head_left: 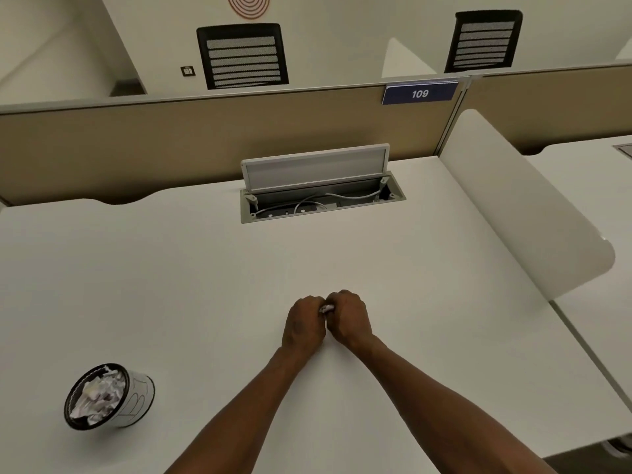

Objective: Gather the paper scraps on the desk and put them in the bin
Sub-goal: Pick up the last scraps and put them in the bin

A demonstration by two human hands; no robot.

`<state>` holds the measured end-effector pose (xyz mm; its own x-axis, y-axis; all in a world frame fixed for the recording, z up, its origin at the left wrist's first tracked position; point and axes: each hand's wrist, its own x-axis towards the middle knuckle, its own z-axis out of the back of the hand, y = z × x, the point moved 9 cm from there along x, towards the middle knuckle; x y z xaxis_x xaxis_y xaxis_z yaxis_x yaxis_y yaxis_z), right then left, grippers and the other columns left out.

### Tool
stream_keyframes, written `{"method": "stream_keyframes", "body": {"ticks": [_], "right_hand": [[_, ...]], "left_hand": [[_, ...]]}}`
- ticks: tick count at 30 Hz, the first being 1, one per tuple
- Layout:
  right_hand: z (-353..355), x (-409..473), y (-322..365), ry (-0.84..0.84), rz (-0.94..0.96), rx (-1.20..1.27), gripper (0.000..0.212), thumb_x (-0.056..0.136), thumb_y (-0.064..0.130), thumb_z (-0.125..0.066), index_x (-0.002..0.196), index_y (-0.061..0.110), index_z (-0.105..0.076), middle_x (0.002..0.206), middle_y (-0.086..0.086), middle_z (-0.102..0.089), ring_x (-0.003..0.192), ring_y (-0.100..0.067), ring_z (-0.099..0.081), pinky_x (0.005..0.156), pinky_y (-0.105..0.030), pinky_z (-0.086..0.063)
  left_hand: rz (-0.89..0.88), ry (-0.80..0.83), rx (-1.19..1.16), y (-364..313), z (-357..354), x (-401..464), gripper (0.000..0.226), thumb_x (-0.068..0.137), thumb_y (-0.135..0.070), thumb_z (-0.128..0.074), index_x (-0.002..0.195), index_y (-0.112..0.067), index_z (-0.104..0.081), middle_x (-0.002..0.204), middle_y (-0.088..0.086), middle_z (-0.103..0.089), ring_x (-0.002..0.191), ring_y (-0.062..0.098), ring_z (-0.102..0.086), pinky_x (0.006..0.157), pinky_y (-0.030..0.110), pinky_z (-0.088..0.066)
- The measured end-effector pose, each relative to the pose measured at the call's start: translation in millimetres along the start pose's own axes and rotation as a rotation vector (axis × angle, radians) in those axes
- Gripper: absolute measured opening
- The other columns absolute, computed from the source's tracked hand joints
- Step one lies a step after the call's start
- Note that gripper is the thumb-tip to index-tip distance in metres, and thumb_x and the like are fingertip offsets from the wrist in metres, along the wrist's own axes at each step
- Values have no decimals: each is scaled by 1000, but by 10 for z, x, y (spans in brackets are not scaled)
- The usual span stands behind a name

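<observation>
1. The desk (205, 268) filled most of the view, white and bare apart from my hands in the middle and the bin at the near left. I saw no loose scraps lying anywhere else on it.
2. At the far edge sat an open cable tray (321, 200) with its lid tipped up and white cords inside. Behind it ran the tan partition (171, 138) with a blue tag reading 109. None of this mattered to the job.
3. The bin (109, 396) stood on the desk, near left, well apart from my hands. It was already packed near its rim with crumpled white paper.
4. My left hand (302, 325) and right hand (349, 318) were pressed together, knuckles touching, mid-desk. Both were curled into fists around the same small wad.
5. The paper scraps (326, 308) showed only as a white sliver between the two fists. Most of the wad was hidden, so I couldn't say how much I held.
6. Step in hand, my call: bunching the gathered scraps into a tight ball, gathering looked finished.
7. Next move, my call: keep one fist closed on the wad, carry it left and nearer, and let go over the bin's mouth. The bin looked full, so the wad might need a press down or it could roll off.
</observation>
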<state>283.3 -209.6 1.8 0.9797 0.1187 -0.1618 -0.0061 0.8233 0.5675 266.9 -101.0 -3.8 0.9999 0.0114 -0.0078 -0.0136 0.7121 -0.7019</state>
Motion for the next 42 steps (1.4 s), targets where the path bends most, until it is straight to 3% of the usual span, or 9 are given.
{"method": "stream_keyframes", "body": {"ticks": [4, 10, 13, 16, 22, 33, 42], "right_hand": [[16, -16, -60, 3, -70, 129, 14, 73, 8, -62, 78, 10, -75, 77, -5, -73, 70, -20, -63, 54, -24, -39], [-56, -89, -190, 63, -169, 409, 6, 77, 11, -75, 82, 12, -78, 81, -8, -76, 69, -15, -68, 59, -26, -53], [-113, -141, -215, 150, -214, 593, 10, 74, 7, -80, 83, 9, -77, 83, -14, -77, 70, -20, -72, 69, -35, -61], [-169, -172, -112, 213, -201, 797, 11, 78, -1, -77, 89, 0, -76, 93, -23, -75, 83, -28, -72, 79, -40, -60], [-209, -158, 453, 325, -146, 1134, 13, 81, -7, -72, 89, 2, -77, 99, -16, -76, 92, -25, -74, 81, -27, -58], [-171, -211, 2304, 548, 152, 1139, 15, 85, -2, -72, 99, 1, -76, 103, -14, -76, 97, -25, -74, 81, -26, -59], [-674, -611, 3368, 660, 344, 946, 11, 85, -2, -72, 96, 1, -76, 92, -12, -76, 85, -21, -75, 77, -26, -60]], "left_hand": [[109, -49, -116, 72, 39, -53, 18, 91, -21, -66, 81, -9, -73, 74, 4, -73, 68, 20, -65, 63, 37, -53], [271, -34, -294, 293, 95, -187, 6, 82, -19, -79, 87, -18, -78, 81, -6, -75, 74, 8, -66, 64, 13, -48], [348, 1, -430, 383, 116, -261, 12, 78, -20, -83, 89, -21, -78, 85, -8, -76, 81, 9, -70, 71, 20, -55], [414, -13, -603, 446, 170, -337, 14, 78, -17, -83, 91, -21, -78, 88, -5, -78, 89, 16, -73, 78, 29, -59], [372, -131, -738, 485, 709, -400, 21, 80, -14, -82, 99, -24, -78, 94, -8, -79, 95, 13, -73, 84, 28, -58], [199, -496, -638, 617, 2529, -856, 29, 83, -17, -80, 112, -18, -77, 106, -5, -78, 101, 6, -72, 90, 26, -56], [247, -699, -506, 1152, 3361, -1645, 36, 80, -15, -83, 115, -24, -75, 97, -5, -79, 91, 8, -75, 82, 26, -60]]}}
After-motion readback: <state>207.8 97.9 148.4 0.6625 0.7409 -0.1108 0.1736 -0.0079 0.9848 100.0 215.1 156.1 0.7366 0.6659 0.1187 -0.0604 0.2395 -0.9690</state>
